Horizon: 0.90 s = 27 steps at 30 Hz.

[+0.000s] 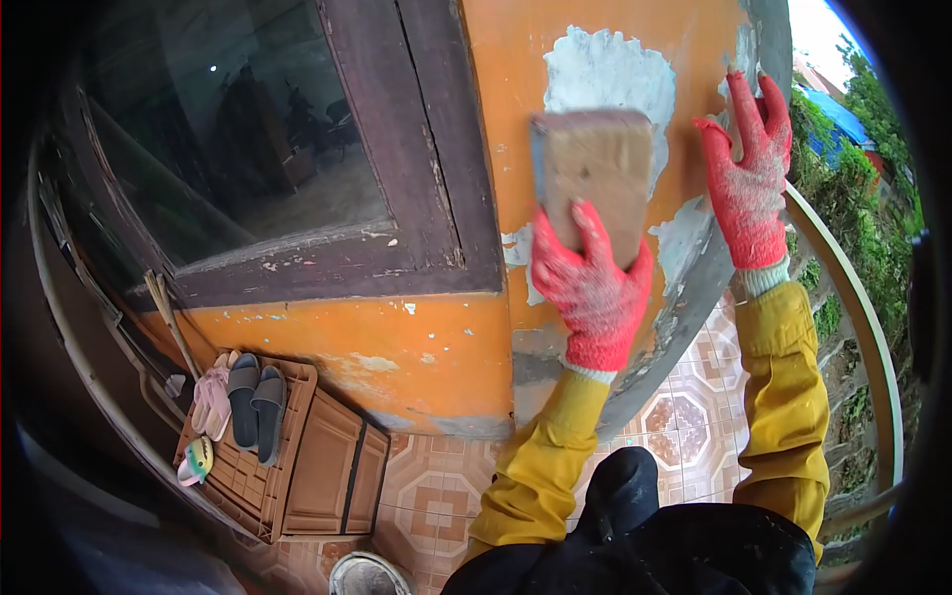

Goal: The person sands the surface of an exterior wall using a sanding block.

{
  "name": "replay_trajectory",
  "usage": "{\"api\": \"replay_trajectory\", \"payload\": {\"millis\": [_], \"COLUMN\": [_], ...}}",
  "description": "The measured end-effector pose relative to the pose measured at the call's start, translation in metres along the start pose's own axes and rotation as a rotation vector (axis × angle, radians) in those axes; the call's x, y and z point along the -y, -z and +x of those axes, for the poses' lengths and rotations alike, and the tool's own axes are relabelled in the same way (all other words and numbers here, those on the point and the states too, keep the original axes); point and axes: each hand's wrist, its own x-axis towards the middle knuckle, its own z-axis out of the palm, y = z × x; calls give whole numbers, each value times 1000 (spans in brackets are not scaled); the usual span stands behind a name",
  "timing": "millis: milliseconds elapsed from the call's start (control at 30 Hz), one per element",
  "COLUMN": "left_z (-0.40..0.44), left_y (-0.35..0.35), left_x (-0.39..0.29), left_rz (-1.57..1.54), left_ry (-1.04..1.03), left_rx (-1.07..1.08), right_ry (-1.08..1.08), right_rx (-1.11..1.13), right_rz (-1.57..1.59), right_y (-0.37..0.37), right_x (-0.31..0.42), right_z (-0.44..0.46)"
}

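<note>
My left hand (595,288), in a red knitted work glove with a whitish dusty back, grips a brown sanding block (600,169) from below. The block is smeared by motion and lies against the orange wall (516,89), over the lower part of a white patch of filler (610,69). Its underside is hidden. Higher and to the right, my right hand (754,178), gloved the same way, rests its spread fingers at the wall's grey corner edge (764,40). Nothing shows in that hand. Bare fingertips poke out of the glove.
A dark wooden window frame (436,149) with peeling paint adjoins the wall. Below it, a brown plastic cabinet (327,456) carries slippers (243,397). A bucket (367,575) stands on the patterned tile floor (436,496). A curved railing (863,297) runs along the right.
</note>
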Motion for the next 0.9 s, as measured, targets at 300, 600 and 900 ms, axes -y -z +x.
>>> {"api": "replay_trajectory", "payload": {"millis": [300, 600, 900], "left_z": [-122, -113, -130], "left_y": [13, 3, 15], "left_x": [56, 51, 57], "left_rz": [73, 57, -118], "left_ry": [156, 112, 283], "left_rx": [99, 91, 104], "right_ry": [206, 231, 246], "right_rx": [19, 13, -1], "right_rz": [-90, -75, -83], "right_y": [-27, -27, -26], "right_x": [-25, -30, -29], "right_z": [-21, -24, -24]}}
